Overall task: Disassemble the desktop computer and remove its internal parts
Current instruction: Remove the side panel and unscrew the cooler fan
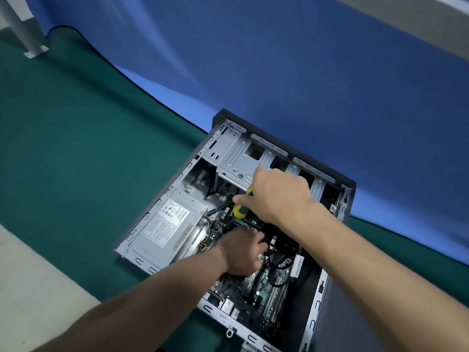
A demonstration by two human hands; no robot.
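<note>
An open desktop computer case (337, 207) lies on its side on a green mat, its inside facing up. A silver power supply (167, 229) fills its left part. The motherboard (266, 293) with black cables lies in the lower middle, and a bare metal drive cage (236, 158) sits at the far end. My right hand (276, 196) is shut on a yellow and black screwdriver (239, 209), held upright over the middle of the board. My left hand (243, 250) reaches into the case just below it, fingers curled around something I cannot make out.
The green mat (76, 148) spreads to the left of the case, with pale floor (30, 283) at the lower left. A blue cloth (304, 72) hangs behind the case. A grey metal leg (22, 31) stands at the top left.
</note>
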